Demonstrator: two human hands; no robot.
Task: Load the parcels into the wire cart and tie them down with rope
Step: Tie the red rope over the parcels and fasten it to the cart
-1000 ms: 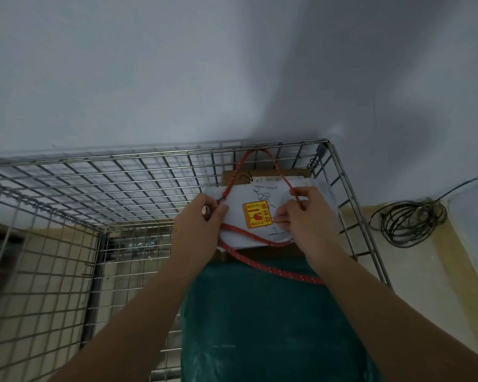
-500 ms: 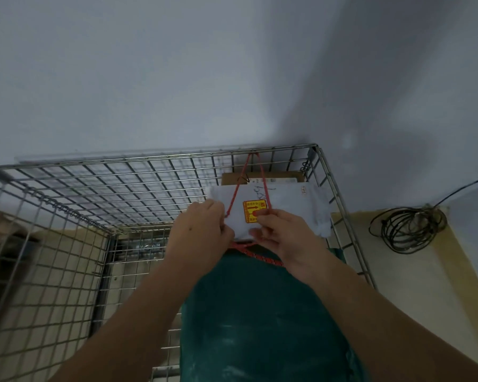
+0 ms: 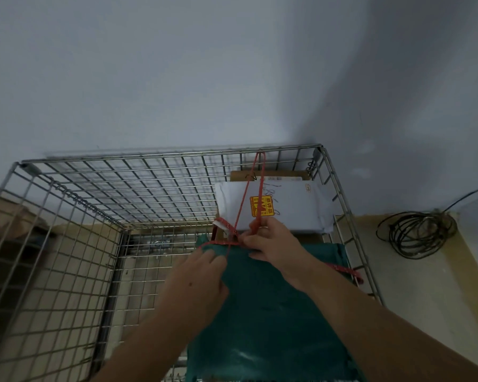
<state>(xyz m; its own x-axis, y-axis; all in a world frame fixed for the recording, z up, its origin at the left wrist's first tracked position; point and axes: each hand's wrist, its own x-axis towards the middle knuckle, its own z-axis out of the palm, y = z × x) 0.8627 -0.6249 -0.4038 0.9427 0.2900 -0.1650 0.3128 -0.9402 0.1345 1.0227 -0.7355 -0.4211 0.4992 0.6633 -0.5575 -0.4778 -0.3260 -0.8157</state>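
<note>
A wire cart [image 3: 160, 158] stands against the wall. In its right side lie a green parcel [image 3: 271, 312], a white parcel [image 3: 293, 208] with a yellow sticker, and a brown box [image 3: 271, 174] at the far end. A red rope [image 3: 242, 205] loops over the cart's far rim, runs down across the white parcel and crosses the green parcel's far edge. My right hand [image 3: 271, 244] pinches the rope strands at the near edge of the white parcel. My left hand [image 3: 196, 282] holds the rope where it crosses the green parcel.
A coil of black cable [image 3: 417, 234] lies on the floor to the right of the cart. The cart's left half shows only its wire floor. A plain wall rises directly behind the cart.
Both hands have drawn back toward me from the white parcel to the green parcel's far edge. The rope loop has narrowed into two nearly straight strands up to the rim.
</note>
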